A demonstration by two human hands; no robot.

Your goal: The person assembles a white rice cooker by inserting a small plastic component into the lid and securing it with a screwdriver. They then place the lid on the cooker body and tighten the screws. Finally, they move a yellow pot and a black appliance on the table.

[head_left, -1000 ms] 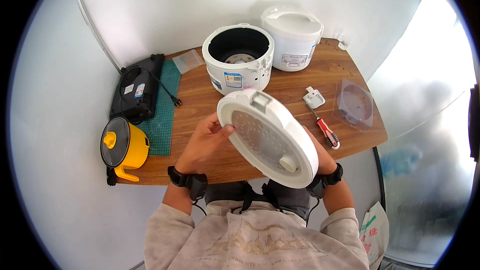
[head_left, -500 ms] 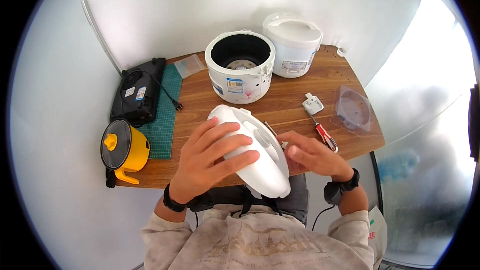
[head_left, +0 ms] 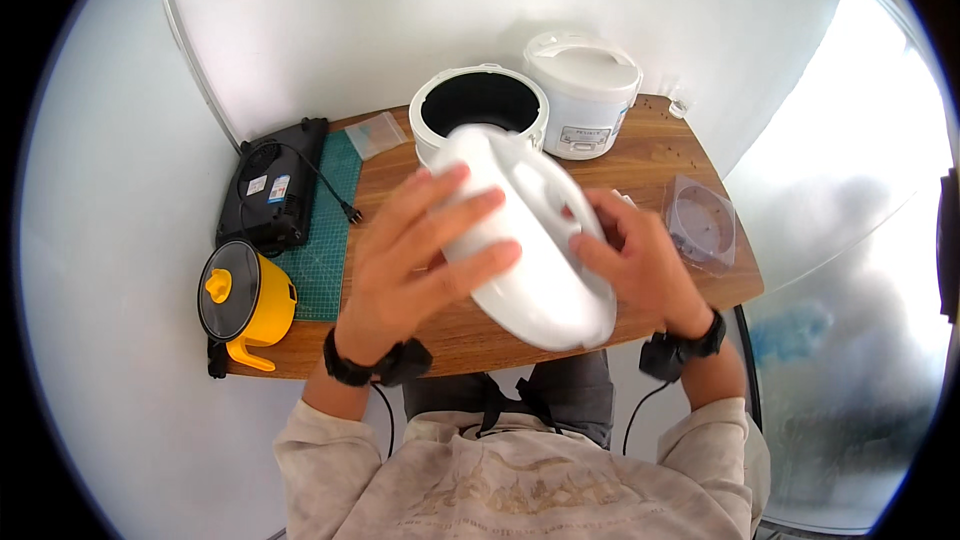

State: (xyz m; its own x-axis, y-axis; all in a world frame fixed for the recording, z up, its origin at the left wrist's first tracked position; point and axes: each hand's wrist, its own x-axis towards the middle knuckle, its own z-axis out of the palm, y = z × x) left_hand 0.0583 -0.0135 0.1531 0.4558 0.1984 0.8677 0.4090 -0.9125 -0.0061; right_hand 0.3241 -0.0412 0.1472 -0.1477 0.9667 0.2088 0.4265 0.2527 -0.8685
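Tilted in the air over the table's front half is a white rice cooker lid [head_left: 535, 270], slightly blurred. My left hand [head_left: 405, 265] holds its smooth face from the left with the fingers spread across it. My right hand [head_left: 645, 260] grips the right side by the handle recess, fingers bent; part of that grip is hidden by the lid. Behind the lid stands the lidless rice cooker body [head_left: 418, 127], white with a dark interior, its front mostly covered by the lid.
A second, lidded white rice cooker [head_left: 580, 95] stands behind at the right. On the left are a black appliance with a cord [head_left: 275, 190], a green cutting mat [head_left: 318, 280] and a yellow pot [head_left: 265, 300]. A clear plastic box [head_left: 702, 225] lies at the right.
Both hands have raised the lid and moved it forward, so it now overlaps the open cooker. My right hand has moved up along its edge. The screwdriver is now hidden.
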